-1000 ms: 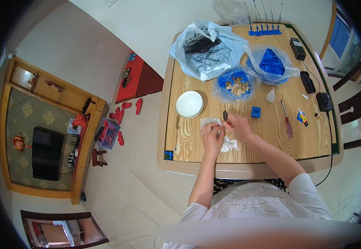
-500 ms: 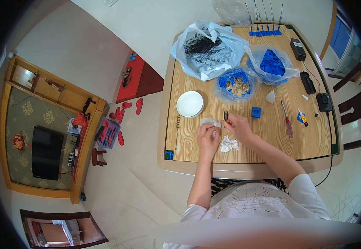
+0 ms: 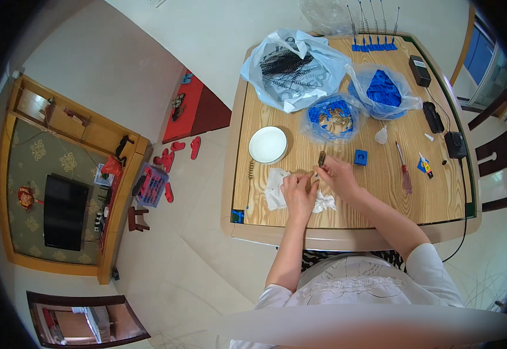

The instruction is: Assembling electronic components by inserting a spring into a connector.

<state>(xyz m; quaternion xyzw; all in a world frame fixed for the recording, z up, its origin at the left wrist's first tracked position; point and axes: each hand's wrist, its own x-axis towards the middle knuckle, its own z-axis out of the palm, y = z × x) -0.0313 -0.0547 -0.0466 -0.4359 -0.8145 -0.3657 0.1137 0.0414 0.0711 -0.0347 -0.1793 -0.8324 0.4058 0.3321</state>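
Wood-grained table (image 3: pixel 440 200), pale floor (image 3: pixel 189 256) — right hand (image 3: pixel 341 178) pinches spring (image 3: pixel 322 157), left hand (image 3: pixel 300 195) curls, hold unclear.

Pinched in right hand (image 3: pixel 339 177), nearly upright: dark coil spring (image 3: pixel 321 158) | Spread on worktop (image 3: pixel 370 206), partly hidden by left hand (image 3: pixel 300 193): white tissue (image 3: pixel 274 191) | Crumpled, right of it: white wad (image 3: pixel 325 203)

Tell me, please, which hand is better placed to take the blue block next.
Probably the right hand: the blue block lies just to its right. The left hand is farther away. However, the right holds a spring, which may need setting down first.
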